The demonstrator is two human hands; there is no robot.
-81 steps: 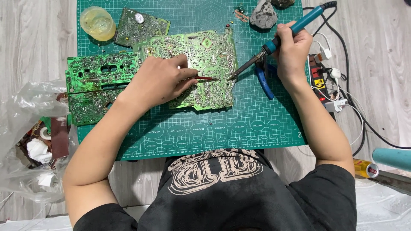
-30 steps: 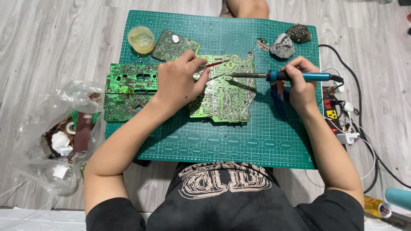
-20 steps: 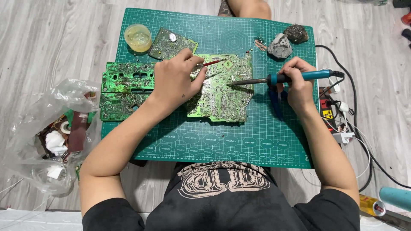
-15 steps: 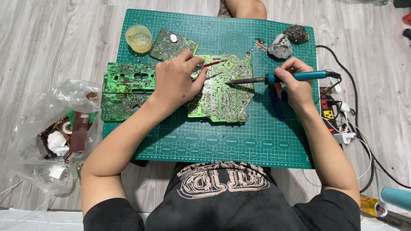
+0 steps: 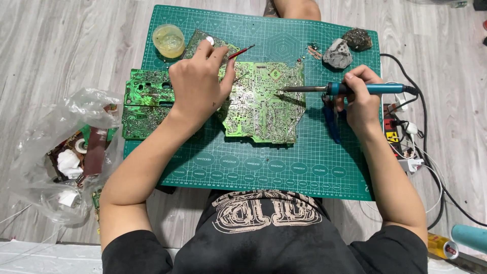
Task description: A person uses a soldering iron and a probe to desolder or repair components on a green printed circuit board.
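— What have your hands got hold of?

— My right hand (image 5: 361, 99) has its grip closed around the blue handle of a soldering iron (image 5: 350, 89). The iron lies nearly level, with its metal tip pointing left over the right part of the big green circuit board (image 5: 264, 109). Whether the tip touches the board I cannot tell.

— And the left?

— My left hand (image 5: 198, 86) is lifted over the board's left edge, its grip pinched shut on a thin red-handled tool (image 5: 241, 51) that sticks out up and to the right, past my fingers.

— Where does the board lie?

— Flat on the green cutting mat (image 5: 304, 167), near its middle, solder side up. The mat lies on the wooden floor (image 5: 66, 45). A second green board (image 5: 144, 104) lies just to its left, partly under my forearm, and a smaller dark board (image 5: 200, 43) shows above my knuckles.

— What else is around?

— A round yellowish tub (image 5: 169, 40) at the mat's top left corner, two grey lumps (image 5: 347, 46) at the top right, and blue-handled pliers (image 5: 331, 119) just below the iron. Off the mat to the left a clear plastic bag (image 5: 61, 152) holds scraps; to the right there is a power strip (image 5: 393, 129) with tangled cables.
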